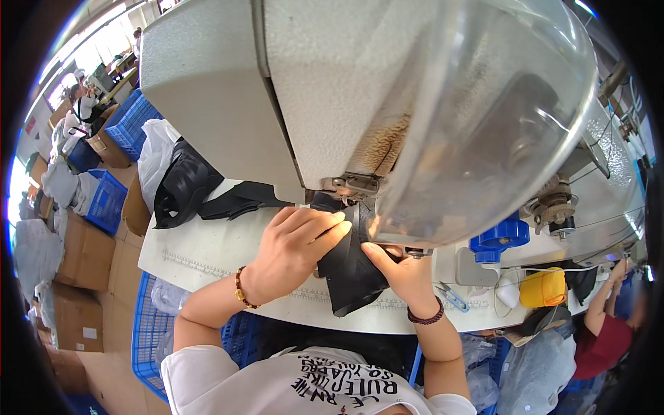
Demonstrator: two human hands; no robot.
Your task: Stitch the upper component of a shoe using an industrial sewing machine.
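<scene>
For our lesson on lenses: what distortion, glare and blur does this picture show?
Head view, distortion: the table bows along its near edge; head view, glare: bright streaks mark the clear cover; head view, blur: the person in red at right looks softer than the black piece.

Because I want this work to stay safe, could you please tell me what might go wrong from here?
The left hand is close to the stitching head, so a slip might hurt a finger. The black piece could skew if the right hand on it presses unevenly. The blue snips lie near that hand and might get knocked.
</scene>
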